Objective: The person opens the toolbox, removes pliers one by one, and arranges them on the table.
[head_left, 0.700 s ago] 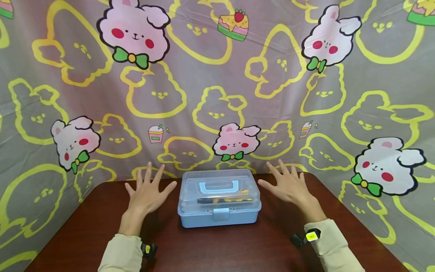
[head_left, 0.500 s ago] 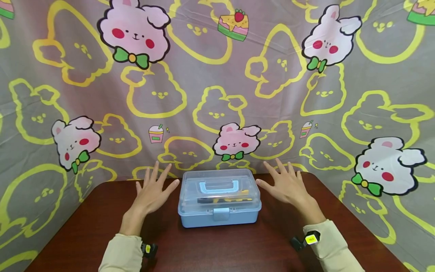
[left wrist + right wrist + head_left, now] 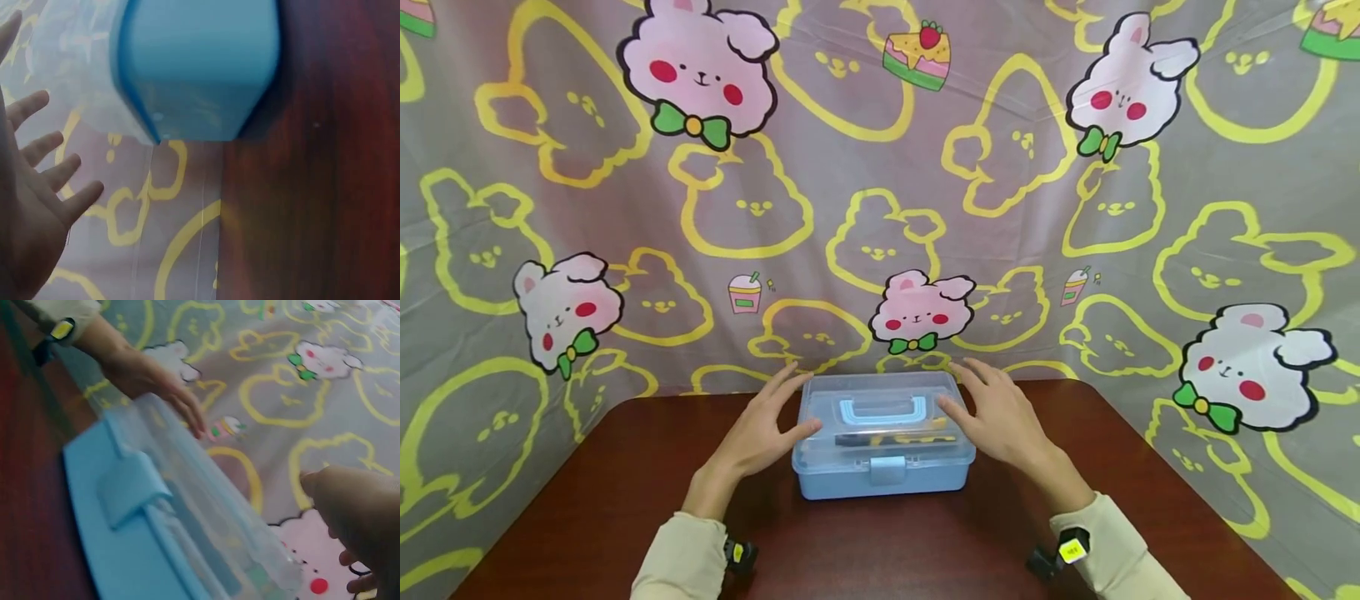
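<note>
A light-blue plastic storage box with a clear lid stands closed on the table. Its lid carries a blue carry handle, and a blue latch sits at the front. Through the plastic, black and yellow items show inside. My left hand is at the box's left side, fingers extended and thumb overlapping the lid's edge in the head view. At the right side, my right hand reaches over the lid's edge, fingers spread. In the left wrist view, the left fingers are apart from the blue base.
The dark red-brown table extends in front of the box and to both sides. Behind it hangs a grey cloth printed with rabbits and yellow outlines. Wrist cameras are strapped at both cuffs.
Both hands have moved inward from either side toward the box, and their fingers now reach its lid's edges in the head view. The box has stayed in place.
</note>
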A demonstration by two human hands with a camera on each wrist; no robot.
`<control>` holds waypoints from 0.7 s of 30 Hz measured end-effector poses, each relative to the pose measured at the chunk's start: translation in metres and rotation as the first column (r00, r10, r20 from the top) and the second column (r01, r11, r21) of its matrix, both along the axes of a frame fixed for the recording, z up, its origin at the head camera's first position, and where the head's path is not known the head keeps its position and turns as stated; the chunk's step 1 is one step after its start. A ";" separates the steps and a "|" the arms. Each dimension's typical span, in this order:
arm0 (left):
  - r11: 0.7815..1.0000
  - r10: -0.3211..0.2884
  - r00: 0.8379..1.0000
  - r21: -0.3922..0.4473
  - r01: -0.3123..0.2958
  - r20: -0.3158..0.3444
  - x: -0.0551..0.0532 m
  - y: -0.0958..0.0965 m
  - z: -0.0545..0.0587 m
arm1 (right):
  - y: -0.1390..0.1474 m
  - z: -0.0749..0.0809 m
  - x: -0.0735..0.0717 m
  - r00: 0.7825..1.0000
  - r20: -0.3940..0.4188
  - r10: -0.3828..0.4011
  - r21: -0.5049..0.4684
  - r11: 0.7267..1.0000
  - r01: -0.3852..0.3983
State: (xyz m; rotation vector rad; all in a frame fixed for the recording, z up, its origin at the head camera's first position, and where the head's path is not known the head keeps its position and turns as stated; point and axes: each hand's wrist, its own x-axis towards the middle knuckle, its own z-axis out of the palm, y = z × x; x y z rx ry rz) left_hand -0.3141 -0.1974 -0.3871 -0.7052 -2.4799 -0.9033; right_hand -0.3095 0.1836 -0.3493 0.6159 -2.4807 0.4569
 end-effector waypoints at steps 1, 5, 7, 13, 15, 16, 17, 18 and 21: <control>1.000 -0.010 1.000 -0.001 0.010 -0.015 0.001 0.001 0.000 | -0.004 -0.001 0.002 0.999 -0.028 0.022 -0.009 1.000 -0.022; 0.999 -0.039 0.997 -0.021 0.038 -0.060 0.006 0.005 -0.001 | -0.017 -0.005 0.014 0.984 -0.136 0.113 -0.024 0.993 -0.117; 0.998 -0.049 0.996 -0.033 0.047 -0.071 0.008 0.007 -0.001 | -0.022 -0.008 0.020 0.971 -0.179 0.158 -0.032 0.986 -0.166; 0.995 -0.089 0.993 -0.061 0.084 -0.079 0.011 0.013 -0.006 | -0.036 -0.024 0.038 0.919 -0.242 0.313 -0.096 0.934 -0.343; 0.994 -0.101 0.992 -0.049 0.097 -0.076 0.011 0.015 -0.010 | -0.043 -0.030 0.044 0.905 -0.231 0.357 -0.144 0.907 -0.395; 0.994 -0.103 0.992 -0.038 0.101 -0.069 0.011 0.016 -0.012 | -0.046 -0.034 0.048 0.903 -0.211 0.375 -0.179 0.893 -0.412; 0.994 -0.105 0.992 -0.024 0.104 -0.064 0.011 0.017 -0.014 | -0.050 -0.038 0.051 0.903 -0.174 0.394 -0.223 0.877 -0.426; 0.994 -0.105 0.992 -0.010 0.105 -0.063 0.011 0.017 -0.015 | -0.053 -0.041 0.054 0.903 -0.118 0.413 -0.277 0.860 -0.429; 0.994 -0.108 0.992 0.029 0.110 -0.067 0.010 0.017 -0.018 | -0.064 -0.053 0.060 0.877 0.100 0.470 -0.462 0.803 -0.378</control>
